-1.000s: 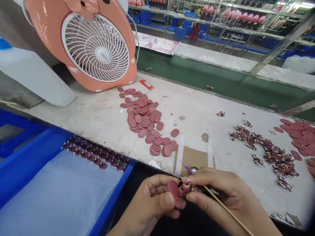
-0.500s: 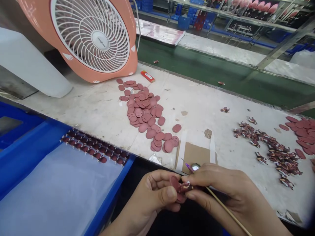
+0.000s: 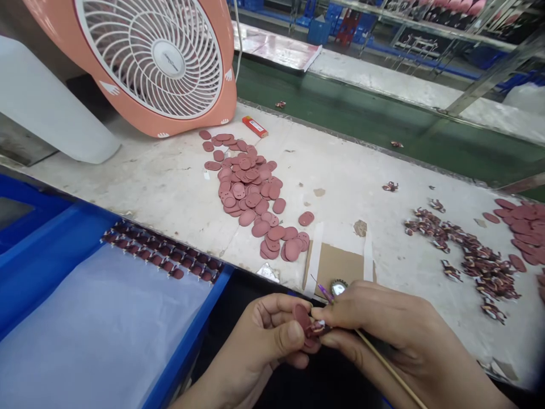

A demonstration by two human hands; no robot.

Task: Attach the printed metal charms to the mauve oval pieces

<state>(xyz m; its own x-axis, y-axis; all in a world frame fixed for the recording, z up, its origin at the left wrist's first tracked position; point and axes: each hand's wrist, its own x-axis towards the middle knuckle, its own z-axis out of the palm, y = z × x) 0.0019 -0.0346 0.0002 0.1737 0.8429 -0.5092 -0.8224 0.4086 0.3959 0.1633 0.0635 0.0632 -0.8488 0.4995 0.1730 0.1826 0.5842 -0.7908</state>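
My left hand [image 3: 272, 335] is closed, with a reddish-brown oval disc [image 3: 301, 316] pinched upright between thumb and fingers; part of another disc shows below it. Against the disc, my right hand [image 3: 383, 321] pinches a small brown-and-white painted figurine [image 3: 318, 326], partly hidden by the fingertips. A fine-tipped brush [image 3: 389, 366] with a thin wooden handle also lies in my right hand. Its purple section and thin tip stick out past the knuckles, above a bottle cap [image 3: 339, 287] on a brown cardboard piece [image 3: 340, 264].
Loose oval discs [image 3: 251, 193] lie heaped on the white table [image 3: 170, 187]. Small figurines [image 3: 472, 255] are piled to the right. A blue tray [image 3: 187, 352] at left holds rows of joined pieces [image 3: 162, 253]. Behind stand an orange fan [image 3: 170, 59] and a green belt [image 3: 349, 108].
The view has shifted slightly. My hands keep the disc and figurine together in nearly the same place, and the figurine sits a little closer to the disc.
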